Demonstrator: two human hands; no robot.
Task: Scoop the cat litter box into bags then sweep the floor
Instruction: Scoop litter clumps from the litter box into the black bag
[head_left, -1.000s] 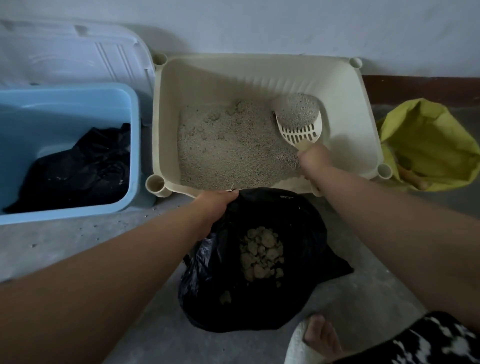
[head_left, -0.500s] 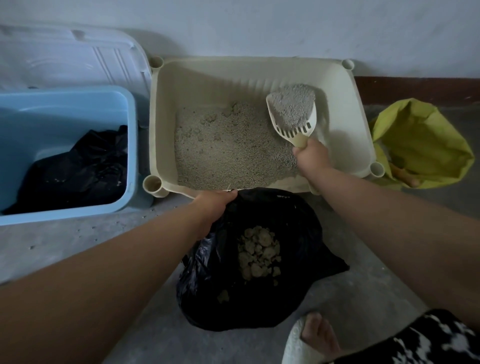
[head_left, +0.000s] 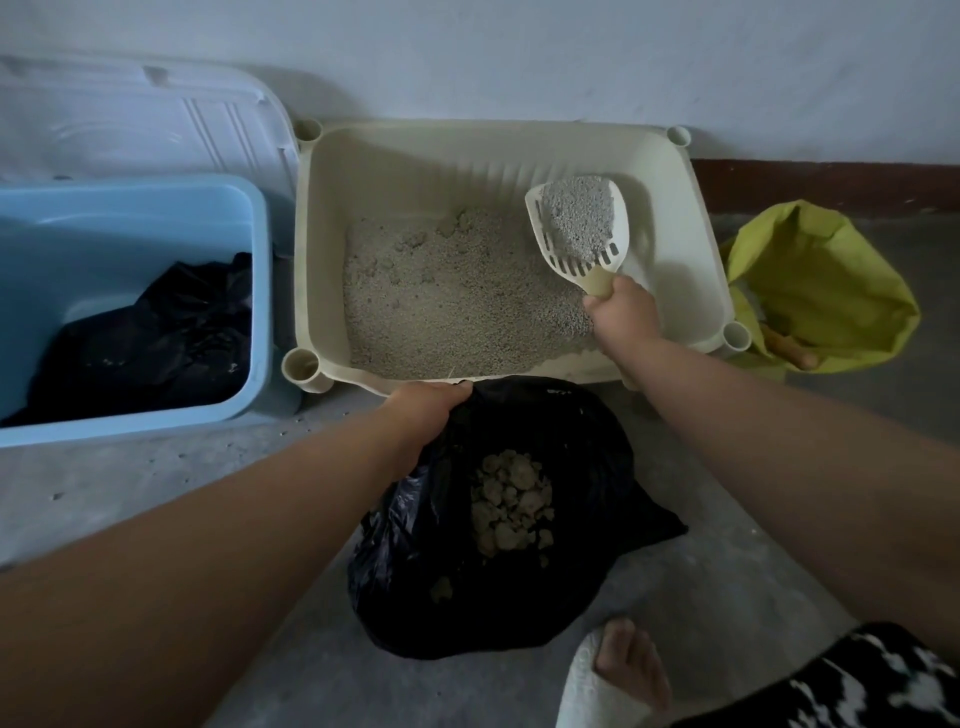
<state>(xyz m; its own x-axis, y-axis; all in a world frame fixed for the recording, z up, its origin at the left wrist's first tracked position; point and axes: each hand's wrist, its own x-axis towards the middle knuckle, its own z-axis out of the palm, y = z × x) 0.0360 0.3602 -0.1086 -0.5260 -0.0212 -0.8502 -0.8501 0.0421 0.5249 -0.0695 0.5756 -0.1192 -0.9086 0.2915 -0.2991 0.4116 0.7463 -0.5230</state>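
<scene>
A cream litter box (head_left: 691, 249) stands against the wall with grey litter (head_left: 447, 306) spread over its left and middle. My right hand (head_left: 626, 317) grips the handle of a slotted cream scoop (head_left: 579, 228), which is raised over the box's right side and heaped with grey litter. In front of the box lies an open black bag (head_left: 571, 467) holding a pile of pale clumps (head_left: 511, 501). My left hand (head_left: 428, 408) grips the bag's far rim and holds it open.
A light blue tub (head_left: 156, 218) with a black bag (head_left: 150, 343) in it stands at the left, its white lid (head_left: 130, 119) leaning behind. A yellow-green bag (head_left: 826, 280) sits right of the litter box. My foot in a white slipper (head_left: 613, 680) is at the bottom right. Grains dot the concrete floor (head_left: 156, 467).
My right hand has lifted the loaded scoop out of the litter and turned it upward. My left hand has kept its hold on the bag's rim.
</scene>
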